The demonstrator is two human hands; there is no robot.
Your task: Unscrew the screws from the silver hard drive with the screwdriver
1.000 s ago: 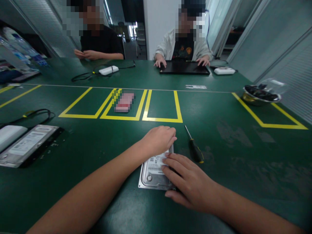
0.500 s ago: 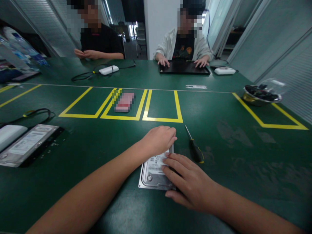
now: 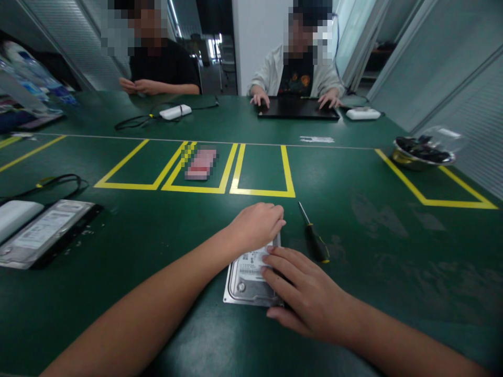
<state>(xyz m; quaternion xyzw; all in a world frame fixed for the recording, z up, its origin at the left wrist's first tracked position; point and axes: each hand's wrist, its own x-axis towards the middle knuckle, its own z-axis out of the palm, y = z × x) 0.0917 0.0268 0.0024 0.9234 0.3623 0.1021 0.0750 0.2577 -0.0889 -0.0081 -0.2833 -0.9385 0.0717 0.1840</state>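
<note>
A silver hard drive (image 3: 245,280) lies flat on the green table (image 3: 373,262) in front of me. My left hand (image 3: 255,226) rests curled over its far end. My right hand (image 3: 304,293) lies flat on its right side, fingertips on the white label. Both hands press on the drive; much of its top and right edge is hidden under them. A screwdriver (image 3: 313,239) with a black and yellow handle lies on the table just right of the drive, untouched.
A second hard drive (image 3: 39,233) on a black base, a white box (image 3: 13,217) and a black cable (image 3: 58,183) lie at the left. Yellow tape boxes (image 3: 261,192) mark the table's middle. A metal bowl (image 3: 422,152) stands at right. Two people sit across, one with hands on a black laptop (image 3: 296,110).
</note>
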